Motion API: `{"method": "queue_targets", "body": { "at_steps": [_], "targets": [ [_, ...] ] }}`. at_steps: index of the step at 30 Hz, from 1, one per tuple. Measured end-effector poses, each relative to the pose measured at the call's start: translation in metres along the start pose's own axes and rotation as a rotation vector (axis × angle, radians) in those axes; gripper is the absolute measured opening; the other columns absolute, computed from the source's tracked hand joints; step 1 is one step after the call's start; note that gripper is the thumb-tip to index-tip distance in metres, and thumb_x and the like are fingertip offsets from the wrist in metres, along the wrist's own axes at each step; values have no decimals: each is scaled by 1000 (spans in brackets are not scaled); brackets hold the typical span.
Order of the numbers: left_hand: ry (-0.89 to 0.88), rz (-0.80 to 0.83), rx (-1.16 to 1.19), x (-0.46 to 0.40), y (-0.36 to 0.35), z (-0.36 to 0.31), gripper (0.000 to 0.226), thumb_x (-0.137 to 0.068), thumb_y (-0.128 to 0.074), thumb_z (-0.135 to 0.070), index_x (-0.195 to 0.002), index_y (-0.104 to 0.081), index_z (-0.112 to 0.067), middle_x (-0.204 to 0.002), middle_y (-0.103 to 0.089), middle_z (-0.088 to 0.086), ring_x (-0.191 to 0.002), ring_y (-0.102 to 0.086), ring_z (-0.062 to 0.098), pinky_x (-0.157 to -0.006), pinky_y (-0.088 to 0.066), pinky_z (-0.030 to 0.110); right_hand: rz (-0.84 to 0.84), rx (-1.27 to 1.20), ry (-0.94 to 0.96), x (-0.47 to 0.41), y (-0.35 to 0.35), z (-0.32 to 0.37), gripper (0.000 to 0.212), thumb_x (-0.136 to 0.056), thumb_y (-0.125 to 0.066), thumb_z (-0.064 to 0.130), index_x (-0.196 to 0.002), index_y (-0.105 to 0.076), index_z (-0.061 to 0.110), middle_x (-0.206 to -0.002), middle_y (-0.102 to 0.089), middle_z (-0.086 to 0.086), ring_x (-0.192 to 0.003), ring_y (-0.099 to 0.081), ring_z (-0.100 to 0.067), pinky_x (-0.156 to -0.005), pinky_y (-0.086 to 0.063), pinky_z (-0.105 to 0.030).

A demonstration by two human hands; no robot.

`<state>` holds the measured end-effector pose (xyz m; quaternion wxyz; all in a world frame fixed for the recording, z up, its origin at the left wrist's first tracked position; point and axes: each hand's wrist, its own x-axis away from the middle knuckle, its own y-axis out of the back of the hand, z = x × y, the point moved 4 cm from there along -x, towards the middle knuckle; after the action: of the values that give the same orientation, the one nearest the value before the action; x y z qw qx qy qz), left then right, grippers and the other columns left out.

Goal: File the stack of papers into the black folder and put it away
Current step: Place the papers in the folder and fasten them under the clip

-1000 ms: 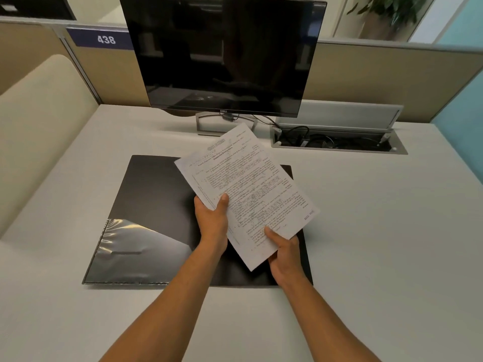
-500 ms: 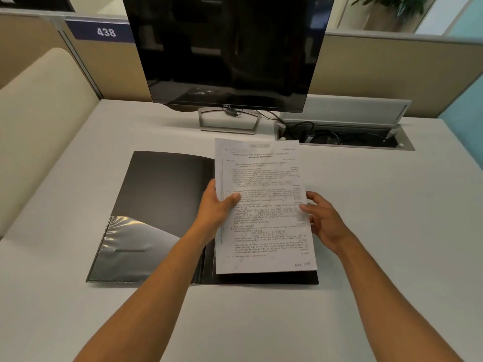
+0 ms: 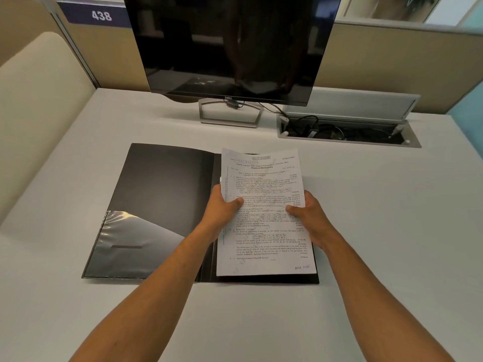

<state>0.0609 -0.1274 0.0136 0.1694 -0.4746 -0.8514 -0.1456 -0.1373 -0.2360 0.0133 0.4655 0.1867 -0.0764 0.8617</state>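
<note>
A black folder (image 3: pixel 162 194) lies open and flat on the white desk, with a clear plastic pocket (image 3: pixel 122 241) on its left inner cover. A stack of printed papers (image 3: pixel 264 231) sits squarely over the folder's right half, its bottom edge near the folder's lower rim. My left hand (image 3: pixel 222 207) grips the stack's left edge, thumb on top of the page. My right hand (image 3: pixel 308 212) grips the right edge, thumb on the page too. Whether the stack rests fully on the folder or is held slightly above it is unclear.
A dark monitor (image 3: pixel 230 48) on a silver stand (image 3: pixel 230 118) rises behind the folder. To its right, an open cable tray (image 3: pixel 347 131) with black cords is sunk into the desk. Beige partitions (image 3: pixel 405 64) wall the desk at the back and left.
The stack went from tilted and raised to upright and aligned over the folder's right half. My right hand moved from the bottom edge to grip the right edge.
</note>
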Motion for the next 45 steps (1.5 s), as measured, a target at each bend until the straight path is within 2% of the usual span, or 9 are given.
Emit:
{"method": "queue_targets", "body": {
  "at_steps": [4, 8, 11, 19, 28, 34, 39, 42, 45],
  "targets": [
    [-74, -33, -43, -7, 6, -3, 42, -90, -66, -20, -124, -40, -19, -111, -62, -1, -97, -66, 17, -85, -58, 39, -61, -19, -15, -2, 12, -6, 39, -88, -61, 1, -123, -55, 18, -119, -67, -1, -105, -66, -21, -91, -53, -46],
    [-197, -262, -201, -16, 27, -3, 18, -94, -59, -17, -112, -57, -14, -82, -65, 5, -73, -62, 12, -67, -53, 23, -108, -62, -36, -4, 24, -17, 42, -87, -62, -1, -125, -54, 15, -120, -67, -4, -107, -65, -24, -92, -52, -48],
    [-206, -352, -310, -21, 41, 5, 13, -95, -57, -16, -107, -62, -15, -90, -64, -3, -79, -59, 8, -75, -51, 22, -104, -57, -46, -6, 26, -22, 42, -87, -63, 0, -125, -54, 16, -121, -66, -4, -106, -65, -25, -91, -53, -49],
    [-159, -261, -398, -34, 42, 13, 31, -94, -60, -16, -124, -58, -10, -111, -64, 5, -101, -61, 18, -95, -49, 32, -88, -18, -66, -14, 21, -24, 40, -88, -62, 1, -124, -53, 17, -119, -66, -3, -103, -67, -24, -87, -56, -46],
    [-172, -241, -440, -34, 38, 11, 25, -96, -55, -13, -118, -62, -6, -104, -65, 3, -90, -58, 14, -79, -43, 24, -59, 21, -45, -21, 8, -20, 40, -90, -60, 2, -126, -52, 17, -119, -66, 0, -102, -66, -19, -77, -57, -31],
    [-178, -228, -450, -34, 36, 13, 21, -97, -52, -11, -115, -63, -6, -97, -61, -1, -80, -56, 8, -64, -39, 11, -79, 68, -42, -24, 4, -23, 42, -91, -59, 2, -128, -50, 20, -121, -64, 1, -104, -65, -17, -82, -56, -33],
    [-180, -230, -448, -35, 34, 15, 21, -97, -54, -14, -114, -64, -8, -98, -63, -2, -83, -59, 11, -63, -41, 12, -76, 113, -38, -24, 2, -20, 42, -91, -57, 3, -129, -47, 20, -125, -61, -1, -106, -63, -17, -86, -55, -35],
    [-185, -228, -452, -33, 33, 15, 21, -96, -56, -17, -114, -64, -8, -100, -65, 1, -85, -60, 14, -71, -45, 18, -102, 160, -28, -24, -1, -20, 39, -94, -58, 14, -130, -45, 21, -130, -58, -2, -108, -61, -18, -90, -53, -37],
    [-190, -227, -450, -32, 31, 15, 20, -96, -57, -17, -112, -63, -7, -96, -63, -2, -78, -58, 10, -62, -42, 13, -166, 269, 0, -22, -4, -18, 43, -94, -58, 30, -131, -39, 22, -130, -55, 2, -106, -58, -15, -86, -51, -32]
  ]
}}
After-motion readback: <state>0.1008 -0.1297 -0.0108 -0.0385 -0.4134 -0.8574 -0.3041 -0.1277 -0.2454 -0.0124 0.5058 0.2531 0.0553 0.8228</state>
